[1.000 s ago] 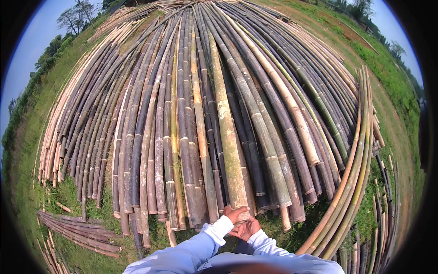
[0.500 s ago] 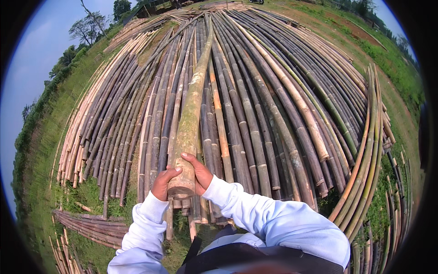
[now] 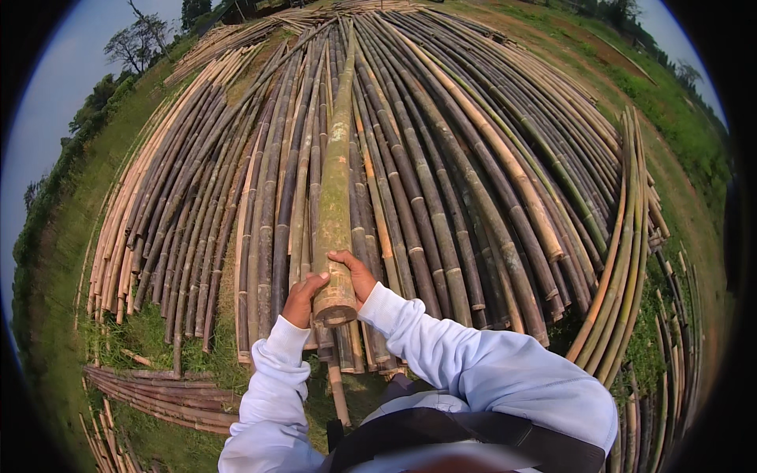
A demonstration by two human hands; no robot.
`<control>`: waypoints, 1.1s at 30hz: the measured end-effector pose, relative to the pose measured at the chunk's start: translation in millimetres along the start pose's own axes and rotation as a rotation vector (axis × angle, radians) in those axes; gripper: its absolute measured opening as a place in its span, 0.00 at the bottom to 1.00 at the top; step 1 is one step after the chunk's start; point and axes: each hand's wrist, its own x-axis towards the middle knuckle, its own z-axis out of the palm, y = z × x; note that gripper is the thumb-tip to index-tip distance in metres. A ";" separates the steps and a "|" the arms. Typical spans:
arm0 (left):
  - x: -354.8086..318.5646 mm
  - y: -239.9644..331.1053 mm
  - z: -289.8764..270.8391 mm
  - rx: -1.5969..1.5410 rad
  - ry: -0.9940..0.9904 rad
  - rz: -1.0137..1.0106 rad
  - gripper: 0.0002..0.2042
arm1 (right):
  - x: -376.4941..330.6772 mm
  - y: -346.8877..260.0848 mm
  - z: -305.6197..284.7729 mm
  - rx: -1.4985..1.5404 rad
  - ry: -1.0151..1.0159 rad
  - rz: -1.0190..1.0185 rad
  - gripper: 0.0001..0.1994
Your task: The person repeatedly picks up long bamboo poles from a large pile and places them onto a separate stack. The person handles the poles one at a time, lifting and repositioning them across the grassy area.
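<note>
A thick green-brown bamboo pole [image 3: 335, 197] stretches away from me, its near cut end lifted above the other poles. My left hand [image 3: 303, 299] grips its left side close to that end, thumb on top. On the opposite side my right hand [image 3: 355, 277] is wrapped round the pole, its thumb also over the top. The fingers beneath the pole are hidden. Under it lies a broad layer of dark and tan bamboo poles [image 3: 426, 213], side by side and fanning out toward me.
At the right, several yellow-green bent poles [image 3: 619, 276] cross the pile's edge. A low bundle of poles [image 3: 162, 394] lies on grass [image 3: 150, 347] at the near left. More upright-looking poles [image 3: 674, 355] stand near the right rim. Trees [image 3: 134, 47] rise at the far left.
The near end of the held pole has shifted slightly right and up in view, both hands moving with it. The surrounding poles appear shifted slightly left with the camera.
</note>
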 end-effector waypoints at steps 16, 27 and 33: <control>20.6 -173.6 392.2 0.447 -0.672 0.066 0.43 | -357.6 -270.5 -149.6 -1.087 0.713 0.134 0.28; 198.3 -261.0 377.8 -0.165 -0.414 -0.535 0.53 | -542.3 -173.6 -242.7 -0.916 0.746 0.341 0.39; 246.1 -286.7 424.4 -0.527 -0.245 -0.586 0.50 | -569.1 -137.7 -263.4 -0.817 0.832 0.369 0.39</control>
